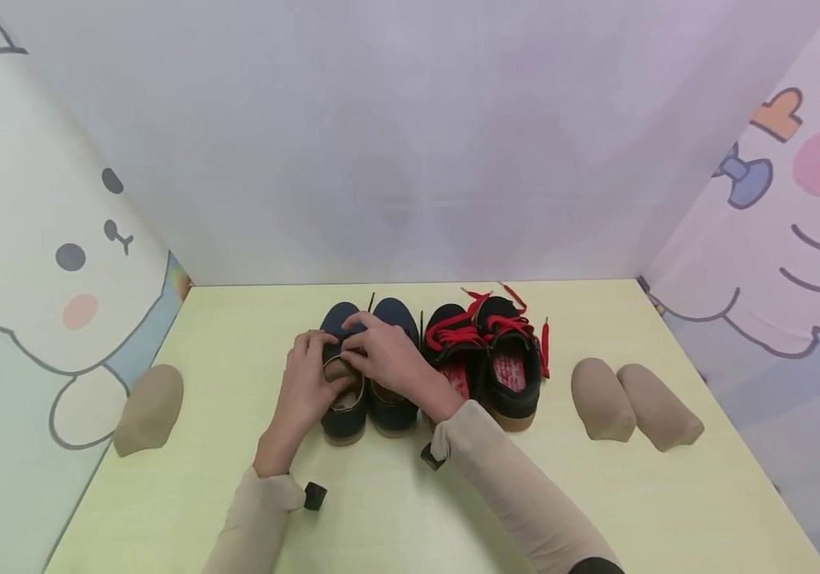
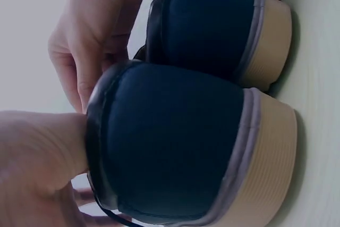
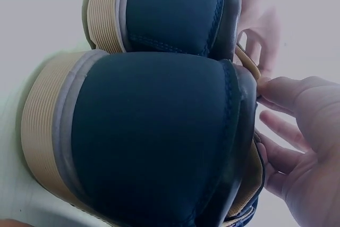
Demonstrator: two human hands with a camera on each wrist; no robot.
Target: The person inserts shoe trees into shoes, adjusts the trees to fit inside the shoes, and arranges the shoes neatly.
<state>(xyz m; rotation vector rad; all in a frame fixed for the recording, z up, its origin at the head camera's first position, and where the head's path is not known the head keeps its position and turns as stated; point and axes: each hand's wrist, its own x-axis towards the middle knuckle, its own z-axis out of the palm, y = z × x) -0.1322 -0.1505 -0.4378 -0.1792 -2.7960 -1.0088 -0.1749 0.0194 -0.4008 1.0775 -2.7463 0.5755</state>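
A pair of navy shoes stands side by side on the table, toes pointing away. My left hand [image 1: 300, 387] is at the left navy shoe [image 1: 344, 424], thumb at its opening and fingers along its outer side. Reaching over the right navy shoe [image 1: 395, 416], my right hand [image 1: 391, 357] pinches the tan-lined tongue [image 3: 247, 61] of the left one. Both heels, with tan ribbed soles, show in the wrist views. Part of each shoe's upper is hidden by the hands.
Black shoes [image 1: 517, 399] with loose red laces stand right of the navy pair. Two beige shoe inserts [image 1: 603, 400] lie farther right, and another beige insert [image 1: 151, 406] lies at the table's left edge. A pale curtain [image 1: 410, 159] hangs behind the table.
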